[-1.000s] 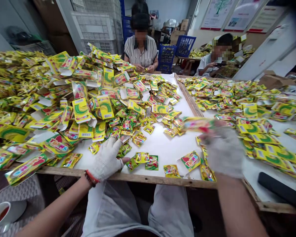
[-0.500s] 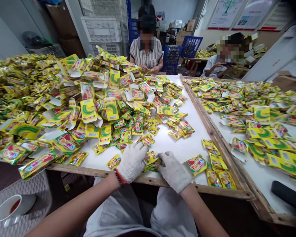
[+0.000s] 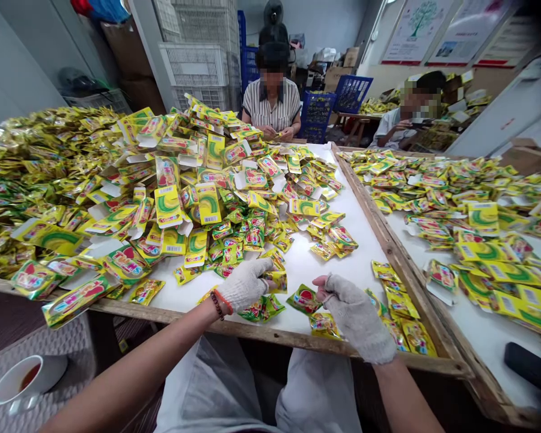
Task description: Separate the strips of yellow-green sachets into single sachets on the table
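Both my hands wear white knit gloves over the near edge of a white, wood-framed table (image 3: 297,334). My left hand (image 3: 246,284) is curled, its fingertips pinching a small yellow sachet (image 3: 276,280) beside the pile. My right hand (image 3: 351,310) is bent at the wrist with its fingers closed around a green and red sachet (image 3: 303,299), thumb towards it. More small sachets (image 3: 261,308) lie between and under my hands. A big heap of yellow and green sachets and flat cartons (image 3: 130,180) covers the table's left half.
A second table (image 3: 478,325) on the right holds several more yellow packets, with a black object (image 3: 529,368) near its front. Two people sit at the far end. White crates (image 3: 193,63) stand behind. A cup (image 3: 20,380) sits lower left.
My right hand came back from the right table to the near edge, met my left over the sachets, then moved apart with a green sachet. My left hand shifted right to a yellow sachet.
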